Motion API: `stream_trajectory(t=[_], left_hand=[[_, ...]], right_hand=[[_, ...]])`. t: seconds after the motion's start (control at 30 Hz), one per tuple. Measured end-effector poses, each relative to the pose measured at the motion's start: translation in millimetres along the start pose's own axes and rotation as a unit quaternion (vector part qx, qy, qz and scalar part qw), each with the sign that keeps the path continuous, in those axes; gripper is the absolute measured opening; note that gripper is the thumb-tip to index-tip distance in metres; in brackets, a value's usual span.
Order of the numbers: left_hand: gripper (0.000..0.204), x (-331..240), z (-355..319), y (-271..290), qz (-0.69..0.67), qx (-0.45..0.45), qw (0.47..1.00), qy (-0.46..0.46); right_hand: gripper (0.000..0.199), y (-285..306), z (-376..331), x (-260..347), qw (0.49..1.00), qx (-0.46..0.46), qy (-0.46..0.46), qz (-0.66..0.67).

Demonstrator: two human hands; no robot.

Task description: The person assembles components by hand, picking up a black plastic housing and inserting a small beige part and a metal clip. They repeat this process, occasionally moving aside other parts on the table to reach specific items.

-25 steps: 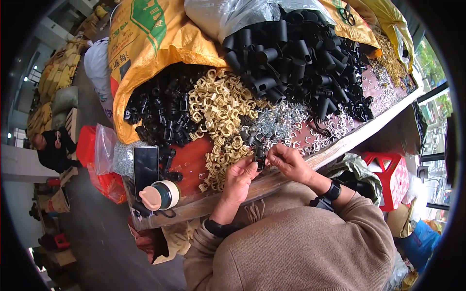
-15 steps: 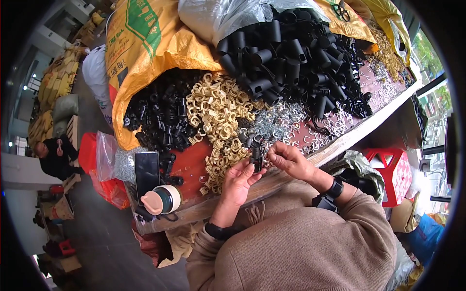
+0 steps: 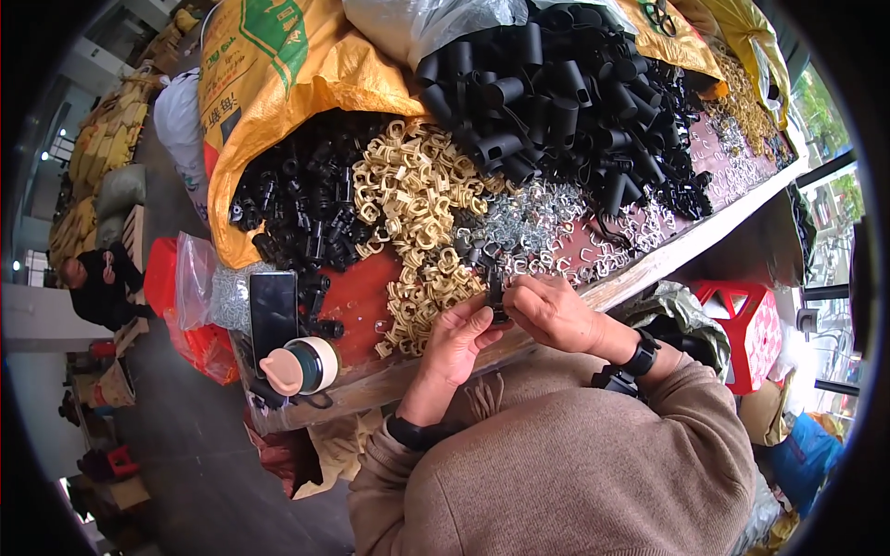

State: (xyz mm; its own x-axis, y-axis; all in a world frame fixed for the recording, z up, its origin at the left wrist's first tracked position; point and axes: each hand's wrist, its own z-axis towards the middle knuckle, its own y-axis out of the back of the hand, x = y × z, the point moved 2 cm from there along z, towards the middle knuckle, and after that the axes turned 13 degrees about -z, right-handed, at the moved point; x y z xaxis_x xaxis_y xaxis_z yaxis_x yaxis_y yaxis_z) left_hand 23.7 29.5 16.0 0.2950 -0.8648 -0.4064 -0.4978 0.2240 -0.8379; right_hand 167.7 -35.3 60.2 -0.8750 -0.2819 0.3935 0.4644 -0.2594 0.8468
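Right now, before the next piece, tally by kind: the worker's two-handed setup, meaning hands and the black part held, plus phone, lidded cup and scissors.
Left hand and right hand: 2
Black part: 1
Phone: 1
Lidded cup: 1
Scissors: 1
Total: 6

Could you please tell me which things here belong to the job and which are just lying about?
Likely for the work: black part in the left hand, small black fittings, cream rings, silver U-shaped pieces, black cylinders.

Probably just lying about: phone, lidded cup, red stool.
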Motion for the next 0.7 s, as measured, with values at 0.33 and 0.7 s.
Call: stream_trajectory(t=[0.33, 0.7], left_hand=[[0.025, 0, -4, 2, 0.033, -0.020, 0.999, -0.026], [0.018, -18, -17, 27, -0.009, -0.049, 0.994, -0.102]], right_hand=[[0.014, -2, 5, 6, 0.994, 0.041, 0.057, -0.086], [0.015, -38, 29, -19, 0.981, 0.070, -0.082, 0.159]])
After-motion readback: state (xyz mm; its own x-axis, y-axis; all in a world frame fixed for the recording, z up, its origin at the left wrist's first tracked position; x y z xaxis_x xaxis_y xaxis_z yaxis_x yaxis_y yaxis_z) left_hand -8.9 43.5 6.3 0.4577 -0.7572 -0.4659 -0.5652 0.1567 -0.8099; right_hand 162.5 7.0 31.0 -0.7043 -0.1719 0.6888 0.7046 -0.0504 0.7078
